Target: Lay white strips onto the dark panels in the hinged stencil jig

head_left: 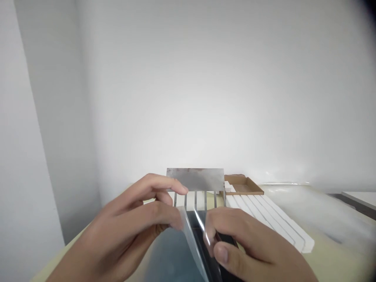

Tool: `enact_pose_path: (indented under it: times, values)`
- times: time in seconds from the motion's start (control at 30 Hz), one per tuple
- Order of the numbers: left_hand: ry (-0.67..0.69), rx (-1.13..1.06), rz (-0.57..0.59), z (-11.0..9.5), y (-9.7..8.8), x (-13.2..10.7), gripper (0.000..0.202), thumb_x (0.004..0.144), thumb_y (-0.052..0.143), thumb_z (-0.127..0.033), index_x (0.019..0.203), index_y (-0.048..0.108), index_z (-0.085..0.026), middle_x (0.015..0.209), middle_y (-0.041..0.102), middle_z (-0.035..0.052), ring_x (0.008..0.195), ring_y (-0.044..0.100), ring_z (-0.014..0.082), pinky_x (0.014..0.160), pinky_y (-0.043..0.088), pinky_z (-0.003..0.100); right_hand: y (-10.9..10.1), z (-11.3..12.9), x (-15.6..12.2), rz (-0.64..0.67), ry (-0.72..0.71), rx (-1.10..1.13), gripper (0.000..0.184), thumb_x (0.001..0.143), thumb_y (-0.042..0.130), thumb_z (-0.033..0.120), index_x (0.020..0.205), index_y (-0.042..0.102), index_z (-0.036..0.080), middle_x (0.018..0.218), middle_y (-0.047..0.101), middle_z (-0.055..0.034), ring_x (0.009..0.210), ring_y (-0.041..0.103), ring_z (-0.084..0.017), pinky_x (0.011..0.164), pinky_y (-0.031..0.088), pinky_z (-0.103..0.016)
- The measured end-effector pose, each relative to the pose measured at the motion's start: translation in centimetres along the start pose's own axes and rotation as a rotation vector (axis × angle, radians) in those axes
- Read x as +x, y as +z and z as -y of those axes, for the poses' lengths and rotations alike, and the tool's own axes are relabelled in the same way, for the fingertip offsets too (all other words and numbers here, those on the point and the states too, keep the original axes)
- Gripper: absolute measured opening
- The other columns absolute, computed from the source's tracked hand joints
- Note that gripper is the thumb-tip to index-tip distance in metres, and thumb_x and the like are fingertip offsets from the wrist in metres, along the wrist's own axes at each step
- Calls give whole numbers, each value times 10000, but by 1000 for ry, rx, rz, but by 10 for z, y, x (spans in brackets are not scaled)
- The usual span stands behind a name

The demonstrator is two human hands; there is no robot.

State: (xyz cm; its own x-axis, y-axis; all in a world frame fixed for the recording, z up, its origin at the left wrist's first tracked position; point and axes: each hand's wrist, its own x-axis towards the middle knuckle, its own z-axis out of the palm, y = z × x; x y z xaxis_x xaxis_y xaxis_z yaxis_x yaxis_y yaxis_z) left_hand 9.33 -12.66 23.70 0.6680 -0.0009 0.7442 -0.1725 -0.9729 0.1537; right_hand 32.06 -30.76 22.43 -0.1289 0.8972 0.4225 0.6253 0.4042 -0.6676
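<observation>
I have the clear film low in the middle of my view, its two glossy edges standing apart between the hands. The left hand has its grip narrowed on the near-left edge; the thumb tip is hidden, but the film runs straight out from the fingertips, so I read it as pinched. Its index finger reaches forward, loose, in front of the metal plate. The right hand holds the opposite edge, grip closed with thumb and bent forefinger about it. Between the edges I see a dark piece; I can't tell whether it lies inside the film or beneath it.

The film looks light and limp to me, slick enough to slide, and likely to crease or tear if pulled hard. I'd take hold right at its rim, with finger pads rather than nails, one hand to each edge and only gentle tension.

Beyond the hands stands the metal plate, thin and stiff by its look, with dark prongs running down from it; its bare edge could nick film. White strips lie side by side to the right, near a cardboard tray and a loose plastic sheet on the yellowish surface.
</observation>
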Motion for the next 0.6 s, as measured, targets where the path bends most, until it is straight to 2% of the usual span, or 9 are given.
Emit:
enact_pose_path:
  times: [0.1, 0.2, 0.27, 0.4, 0.6]
  values:
    - [-2, 68, -14, -7, -3, 5, 275, 1053, 531, -115, 1045, 729, -306, 1222, 659, 55, 887, 679, 157, 711, 578, 254, 1, 0, -3, 7, 1, 21, 377, 1088, 486, 551, 878, 541, 242, 839, 581, 12, 796, 540, -156, 741, 404, -288]
    - [55, 123, 18, -12, -5, 10, 359, 998, 472, 21, 1045, 683, -266, 1279, 609, 47, 883, 655, 120, 758, 535, 238, 2, 3, -4, -40, 1, 16, 418, 1067, 513, 583, 829, 501, 239, 782, 531, 21, 754, 512, -154, 710, 393, -287]
    - [80, 126, 32, -12, -5, 12, 373, 988, 453, 44, 1057, 665, -255, 1301, 582, 47, 880, 639, 108, 762, 516, 233, 2, 4, -3, -46, -17, -9, 429, 1086, 476, 572, 817, 480, 237, 765, 509, 27, 730, 497, -146, 710, 397, -283]
    - [37, 101, 46, -8, -6, 7, 404, 979, 448, 60, 1068, 667, -267, 1308, 571, 44, 903, 633, 120, 767, 509, 244, 1, 6, 1, -52, 15, -66, 463, 1122, 372, 562, 806, 456, 233, 775, 516, 16, 736, 526, -151, 710, 421, -284]
    - [35, 69, 74, -8, -9, 1, 411, 969, 475, 64, 1072, 672, -281, 1313, 564, 42, 1043, 635, 151, 830, 523, 237, 4, 9, -2, -157, 90, -90, 482, 1105, 371, 606, 822, 520, 246, 804, 583, -3, 761, 576, -176, 701, 453, -299]
